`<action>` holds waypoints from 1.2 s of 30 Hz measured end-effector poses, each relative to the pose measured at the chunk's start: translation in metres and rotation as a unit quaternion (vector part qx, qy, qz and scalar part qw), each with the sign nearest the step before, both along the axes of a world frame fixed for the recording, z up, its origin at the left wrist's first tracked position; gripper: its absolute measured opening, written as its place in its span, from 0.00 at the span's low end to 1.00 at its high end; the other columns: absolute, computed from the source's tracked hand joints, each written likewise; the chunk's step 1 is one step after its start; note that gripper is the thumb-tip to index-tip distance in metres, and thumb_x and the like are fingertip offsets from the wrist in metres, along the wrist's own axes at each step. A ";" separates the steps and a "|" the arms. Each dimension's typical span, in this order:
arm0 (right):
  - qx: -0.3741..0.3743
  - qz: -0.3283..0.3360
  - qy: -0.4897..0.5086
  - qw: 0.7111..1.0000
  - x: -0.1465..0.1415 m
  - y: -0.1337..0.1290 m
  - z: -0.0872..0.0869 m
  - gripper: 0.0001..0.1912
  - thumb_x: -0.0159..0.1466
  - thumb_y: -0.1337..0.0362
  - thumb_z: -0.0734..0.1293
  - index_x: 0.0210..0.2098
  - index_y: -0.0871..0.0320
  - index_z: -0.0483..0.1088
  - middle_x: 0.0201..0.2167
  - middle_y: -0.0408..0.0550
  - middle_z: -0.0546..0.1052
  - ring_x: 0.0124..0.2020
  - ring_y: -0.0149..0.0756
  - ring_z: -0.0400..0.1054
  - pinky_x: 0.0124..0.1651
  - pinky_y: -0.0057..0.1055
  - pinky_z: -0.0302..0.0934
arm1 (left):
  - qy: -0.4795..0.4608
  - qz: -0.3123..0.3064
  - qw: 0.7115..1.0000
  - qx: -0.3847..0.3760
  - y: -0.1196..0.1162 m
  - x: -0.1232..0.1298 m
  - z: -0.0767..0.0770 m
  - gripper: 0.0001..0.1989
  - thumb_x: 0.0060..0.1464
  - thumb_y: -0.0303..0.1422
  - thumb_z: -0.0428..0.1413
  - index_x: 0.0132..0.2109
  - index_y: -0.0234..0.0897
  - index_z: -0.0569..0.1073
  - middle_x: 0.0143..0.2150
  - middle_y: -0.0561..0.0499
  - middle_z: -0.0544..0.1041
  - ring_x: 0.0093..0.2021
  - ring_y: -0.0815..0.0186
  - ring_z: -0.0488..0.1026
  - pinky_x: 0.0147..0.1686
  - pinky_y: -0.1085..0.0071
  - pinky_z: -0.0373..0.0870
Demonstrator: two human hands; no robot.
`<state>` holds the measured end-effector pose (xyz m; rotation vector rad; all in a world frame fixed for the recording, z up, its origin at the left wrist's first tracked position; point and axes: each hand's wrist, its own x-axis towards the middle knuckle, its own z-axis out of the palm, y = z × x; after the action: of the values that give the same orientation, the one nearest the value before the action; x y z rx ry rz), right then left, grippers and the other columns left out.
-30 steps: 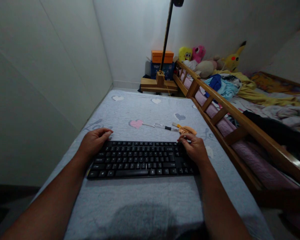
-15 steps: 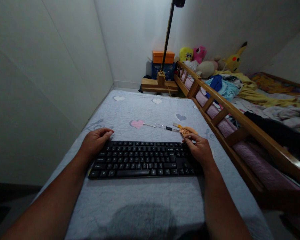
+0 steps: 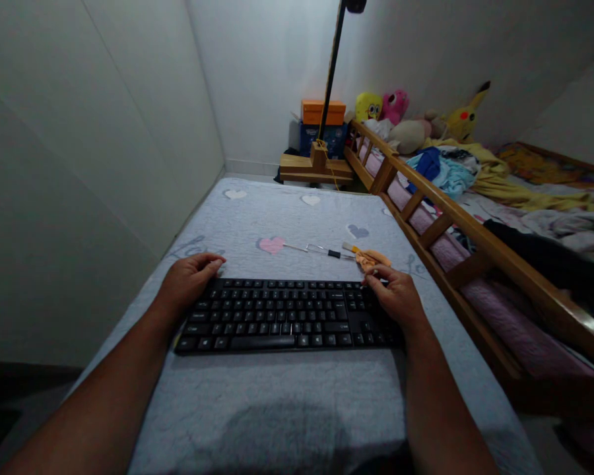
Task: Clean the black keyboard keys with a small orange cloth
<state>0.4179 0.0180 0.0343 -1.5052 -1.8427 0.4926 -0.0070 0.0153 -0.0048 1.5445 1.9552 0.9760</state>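
A black keyboard [image 3: 277,313] lies flat across the bed in front of me. My left hand [image 3: 191,280] is against its left end, thumb and fingers closed together just past the back corner. Over its back right corner rests my right hand [image 3: 393,290], thumb and forefinger pinched; what is between them, if anything, is too small to make out. Just beyond the right fingertips lies a crumpled orange cloth [image 3: 375,259], with a small brush [image 3: 350,247] against it. A wire keycap puller [image 3: 333,254] with a black grip and a thin white stick [image 3: 295,247] lie behind the keyboard.
A pale blue quilted sheet [image 3: 277,396] with heart prints covers the surface. Along the right runs a wooden bed rail [image 3: 455,237], with clothes [image 3: 445,175] and plush toys beyond. A stand on a wooden base [image 3: 317,168] and an orange box [image 3: 323,113] are at the far end.
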 end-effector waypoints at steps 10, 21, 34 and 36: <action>0.016 -0.013 0.006 1.000 0.000 0.003 -0.005 0.11 0.61 0.58 0.65 0.29 0.55 0.77 0.32 0.48 0.82 0.36 0.43 0.75 0.43 0.38 0.65 | 0.007 -0.007 1.000 0.005 -0.001 0.003 0.005 0.18 0.47 0.48 0.55 0.37 0.41 0.81 0.35 0.50 0.83 0.37 0.55 0.77 0.37 0.65 0.73; -0.003 -0.068 -0.012 0.998 0.007 0.002 -0.002 0.13 0.60 0.55 0.64 0.28 0.54 0.76 0.37 0.50 0.83 0.39 0.46 0.75 0.44 0.38 0.65 | 0.002 -0.008 1.000 0.009 0.000 0.003 0.005 0.19 0.47 0.48 0.55 0.37 0.40 0.81 0.35 0.49 0.83 0.37 0.54 0.78 0.39 0.64 0.73; -0.036 -0.067 -0.025 0.997 0.012 0.002 -0.001 0.13 0.59 0.56 0.63 0.26 0.55 0.76 0.27 0.47 0.80 0.30 0.41 0.72 0.35 0.34 0.60 | 0.009 -0.013 1.000 0.010 0.000 0.001 0.003 0.19 0.49 0.47 0.55 0.38 0.40 0.81 0.35 0.51 0.83 0.37 0.55 0.78 0.41 0.65 0.73; -0.033 -0.054 -0.017 0.998 0.011 0.001 -0.001 0.13 0.59 0.57 0.64 0.26 0.55 0.76 0.26 0.46 0.79 0.29 0.40 0.71 0.35 0.34 0.61 | 0.012 -0.011 1.000 0.014 0.001 0.001 0.002 0.19 0.49 0.47 0.55 0.37 0.40 0.81 0.35 0.51 0.83 0.38 0.55 0.78 0.41 0.65 0.73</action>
<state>0.4292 0.0190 0.0337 -1.6570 -1.7750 0.4834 -0.0063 0.0161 -0.0025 1.5977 1.9436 0.9837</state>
